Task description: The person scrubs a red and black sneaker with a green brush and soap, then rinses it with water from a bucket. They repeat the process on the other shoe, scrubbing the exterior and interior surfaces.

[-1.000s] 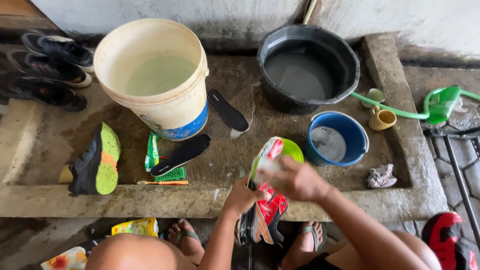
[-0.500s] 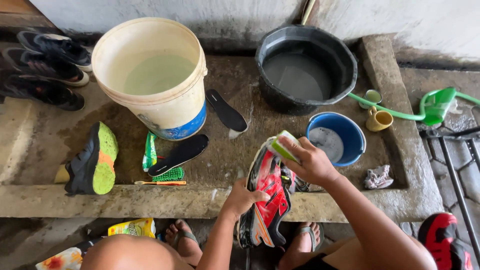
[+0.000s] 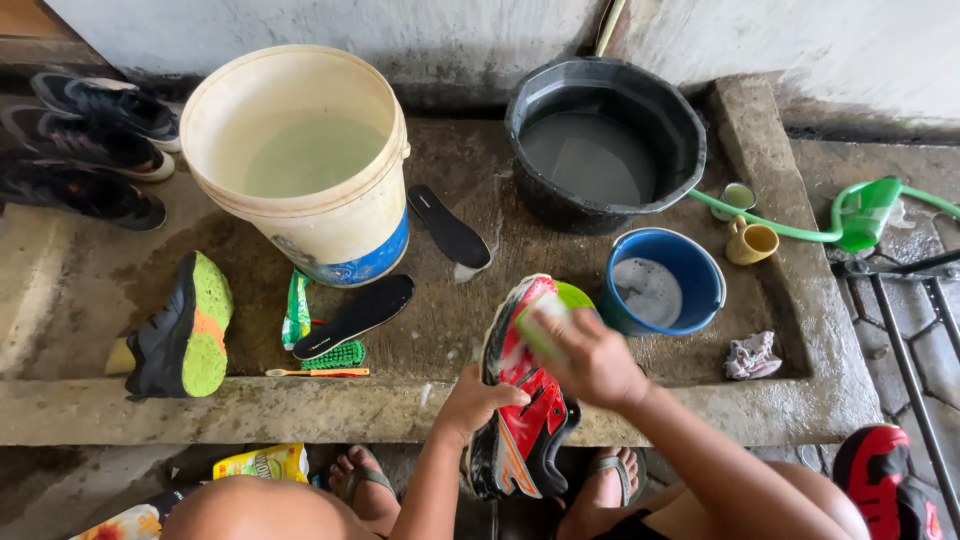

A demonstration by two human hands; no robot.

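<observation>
My left hand (image 3: 472,401) grips a red and black sports shoe (image 3: 522,415) by its side, sole turned up and leaning on the concrete ledge. My right hand (image 3: 590,358) presses a soapy green sponge (image 3: 540,328) against the toe end of the shoe's sole. A small blue bowl (image 3: 665,280) with foamy water stands just right of my right hand.
A cream bucket (image 3: 305,165) of water and a black tub (image 3: 603,140) stand on the wet concrete slab (image 3: 760,410). Two black insoles (image 3: 448,226), a green brush (image 3: 333,355), a toothbrush (image 3: 318,373), a green-soled shoe (image 3: 182,330), a yellow cup (image 3: 750,241), a rag (image 3: 752,355) and a green hose (image 3: 850,220) lie about. Dark shoes (image 3: 90,140) sit at left.
My right hand with the sponge has slid back and forth along the shoe's sole, now near the toe end. My left hand keeps its hold on the shoe.
</observation>
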